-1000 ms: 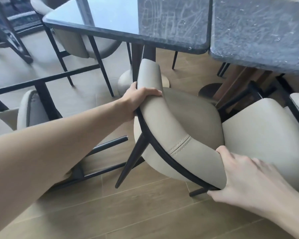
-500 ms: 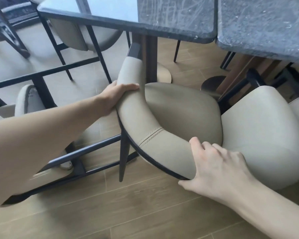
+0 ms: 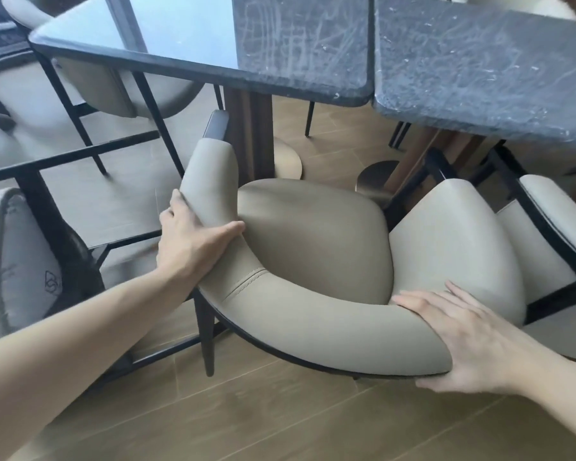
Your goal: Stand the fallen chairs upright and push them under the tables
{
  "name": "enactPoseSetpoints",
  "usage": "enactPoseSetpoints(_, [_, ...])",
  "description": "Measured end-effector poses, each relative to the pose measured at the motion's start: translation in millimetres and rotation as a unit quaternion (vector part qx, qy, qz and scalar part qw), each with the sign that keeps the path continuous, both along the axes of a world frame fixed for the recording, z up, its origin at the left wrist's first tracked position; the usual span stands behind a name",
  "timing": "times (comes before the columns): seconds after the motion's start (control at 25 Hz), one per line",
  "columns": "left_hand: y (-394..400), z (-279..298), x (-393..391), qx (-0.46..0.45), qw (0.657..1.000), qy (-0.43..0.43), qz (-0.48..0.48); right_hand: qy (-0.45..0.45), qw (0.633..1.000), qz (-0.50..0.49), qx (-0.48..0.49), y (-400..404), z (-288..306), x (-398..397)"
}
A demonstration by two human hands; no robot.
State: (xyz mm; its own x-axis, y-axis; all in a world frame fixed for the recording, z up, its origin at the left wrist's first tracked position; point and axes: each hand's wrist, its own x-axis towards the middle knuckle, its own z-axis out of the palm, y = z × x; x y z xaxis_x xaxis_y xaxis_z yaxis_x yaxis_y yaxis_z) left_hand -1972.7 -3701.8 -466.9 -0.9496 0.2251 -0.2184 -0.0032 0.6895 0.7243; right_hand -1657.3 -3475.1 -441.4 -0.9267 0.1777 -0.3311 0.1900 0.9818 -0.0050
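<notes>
Both hands, left and right, gripping upright beige chair backrest, facing dark table

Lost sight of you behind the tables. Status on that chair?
Left hand and right hand both grip the backrest. Chair upright, seat near the table edge, not under. Fallen chair lies left; another chair close right.

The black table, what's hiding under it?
Under the black table you can see its dark post, a round gold foot, and the front of the beige chair both hands hold. The table top covers whatever is further back.
</notes>
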Motion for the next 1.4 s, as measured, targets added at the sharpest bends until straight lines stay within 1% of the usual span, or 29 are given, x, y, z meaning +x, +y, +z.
enactPoseSetpoints(0.08, [-1,-2,4,0.024,1.000,0.019,0.007,-0.042,0.999,0.008,-0.014,2,4,-8])
enactPoseSetpoints(0.16, [-5,0,-3,0.039,0.999,0.004,0.017,-0.063,0.998,0.010,-0.010,-8,7,-19])
enactPoseSetpoints(0.28, [-12,-15,-10,0.023,0.999,-0.028,-0.008,-0.047,0.999,0.023,-0.002,-32,-5,-21])
enactPoseSetpoints(0.36, [-9,-27,-10,0.019,0.999,-0.028,-0.023,-0.042,0.999,0.018,0.009,-42,-16,-11])
enactPoseSetpoints(0.48, [5,-37,-9,0.011,1.000,-0.019,-0.023,-0.041,0.999,0.011,0.010,-33,-18,6])
enactPoseSetpoints(0.56, [13,-45,-8,0.028,0.999,-0.024,-0.012,-0.039,0.999,0.010,0.012,-26,-15,11])
enactPoseSetpoints(0.68, [24,-49,-13,0.047,0.999,-0.017,0.009,-0.058,0.998,0.017,0.006,-10,-15,0])
enactPoseSetpoints(0.8, [40,-45,-14,0.050,0.999,-0.014,0.001,-0.069,0.997,0.014,0.010,8,-14,-6])
enactPoseSetpoints(1.12, [91,-37,-29,0.011,1.000,0.019,-0.017,-0.027,0.999,-0.004,0.030,55,-15,-21])
enactPoseSetpoints(1.4, [108,-37,-42,0.008,1.000,0.020,-0.015,-0.010,0.998,-0.014,0.053,67,-17,-30])
